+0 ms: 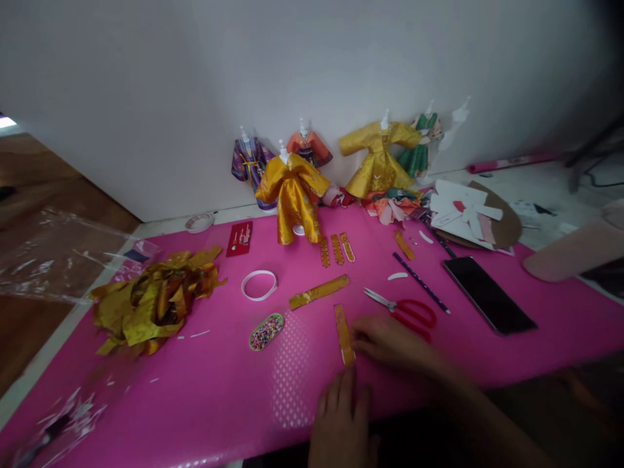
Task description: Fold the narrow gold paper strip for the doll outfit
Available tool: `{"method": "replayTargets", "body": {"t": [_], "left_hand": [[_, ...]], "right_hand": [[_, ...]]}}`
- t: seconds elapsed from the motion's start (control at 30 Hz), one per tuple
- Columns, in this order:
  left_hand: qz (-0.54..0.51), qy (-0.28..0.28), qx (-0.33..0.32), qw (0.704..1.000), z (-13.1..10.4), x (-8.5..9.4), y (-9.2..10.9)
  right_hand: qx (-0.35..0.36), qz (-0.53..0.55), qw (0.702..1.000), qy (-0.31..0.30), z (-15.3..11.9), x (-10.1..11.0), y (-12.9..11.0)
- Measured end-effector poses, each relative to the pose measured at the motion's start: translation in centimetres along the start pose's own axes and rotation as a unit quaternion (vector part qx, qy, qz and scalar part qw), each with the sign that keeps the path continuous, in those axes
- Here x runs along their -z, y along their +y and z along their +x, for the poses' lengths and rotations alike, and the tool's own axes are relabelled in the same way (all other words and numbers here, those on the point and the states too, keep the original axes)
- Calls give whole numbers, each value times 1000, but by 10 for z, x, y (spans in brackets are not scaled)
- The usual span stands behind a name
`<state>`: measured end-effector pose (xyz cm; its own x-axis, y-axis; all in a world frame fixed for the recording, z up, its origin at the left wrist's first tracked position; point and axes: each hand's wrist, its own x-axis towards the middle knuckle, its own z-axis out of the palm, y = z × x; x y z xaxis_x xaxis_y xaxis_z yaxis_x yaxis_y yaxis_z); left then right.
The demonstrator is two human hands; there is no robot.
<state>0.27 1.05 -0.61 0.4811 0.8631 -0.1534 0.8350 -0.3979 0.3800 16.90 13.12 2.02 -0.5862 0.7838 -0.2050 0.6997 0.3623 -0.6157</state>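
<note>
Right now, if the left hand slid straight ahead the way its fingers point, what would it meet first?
The left hand points away along the mat; its fingertips already reach the near end of the gold strip, so probably that strip first.

red scissors (409, 311) | phone (489, 294) | bead dish (266, 331) | tape ring (259, 285) | gold scrap pile (155, 299) | pink mat (195, 383)

1. You had a plain white wall (312, 78) well beyond your hands, meeting the table's far edge.
2. Under your hands lay a pink table cover (205, 390), dimpled and faintly shiny.
3. Far to the left of your hands, brown wooden floor (43, 175) showed.
4. The light was dim and even; one bright patch (6, 121) sat at the far left edge.
</note>
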Motion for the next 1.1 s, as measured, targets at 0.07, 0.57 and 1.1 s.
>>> {"method": "replayTargets", "body": {"t": [0.07, 0.57, 1.1], "left_hand": [[9, 18, 5, 1000, -1, -5, 0], [4, 40, 25, 999, -2, -12, 1], [-4, 27, -16, 999, -9, 3, -1]], "right_hand": [[-2, 3, 1000, -1, 0, 0, 0], [5, 4, 1000, -3, 1, -1, 4], [-3, -18, 1000, -4, 2, -4, 7]]}}
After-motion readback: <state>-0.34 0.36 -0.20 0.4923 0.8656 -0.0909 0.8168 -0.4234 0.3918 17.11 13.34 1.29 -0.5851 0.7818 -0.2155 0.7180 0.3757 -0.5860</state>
